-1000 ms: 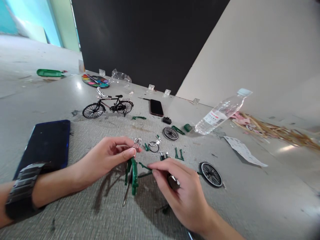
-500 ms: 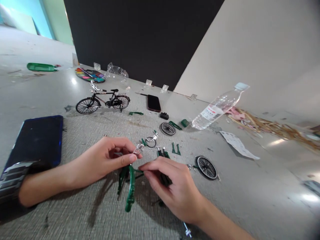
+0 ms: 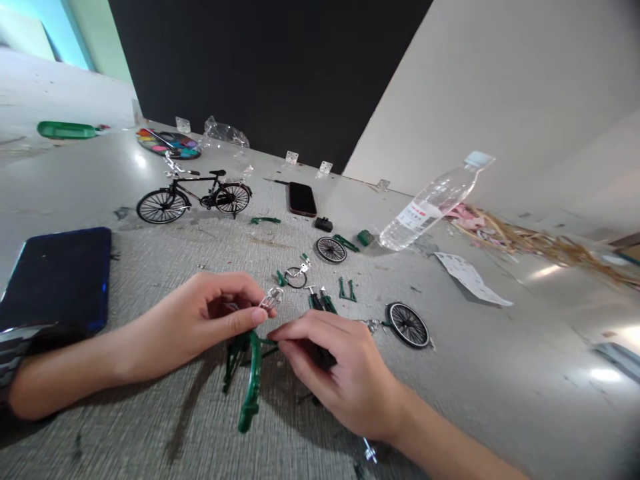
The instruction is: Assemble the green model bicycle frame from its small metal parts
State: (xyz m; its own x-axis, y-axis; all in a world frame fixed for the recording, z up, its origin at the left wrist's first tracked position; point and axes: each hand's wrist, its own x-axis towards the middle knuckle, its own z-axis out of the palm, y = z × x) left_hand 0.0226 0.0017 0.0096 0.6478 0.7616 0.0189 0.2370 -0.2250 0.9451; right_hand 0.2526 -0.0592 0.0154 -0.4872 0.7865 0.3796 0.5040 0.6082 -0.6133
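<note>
A: Item one: curved bar, glossy green, plastic by its look. Location?
B: Over the grey ribbed tabletop [image 3: 135,443], just below the left hand [image 3: 205,323], lower end towards the wearer. Judged light, stiff, rather slick; best taken by the thick middle of the arc [image 3: 253,381].
A: Item two: silver-coloured rack of thin looped wires [image 3: 272,299].
B: Clamped between the left thumb and fingers, close by the bar's upper end. Likely to bend under a squeeze; grip across several wires.
A: Item three: slender green rod [image 3: 269,342].
B: Pinched by the right hand [image 3: 337,370], thumb and forefinger together. Probably near-weightless and snappable; hold close to its end, without twisting. Joined to the bar? Cannot tell.
</note>
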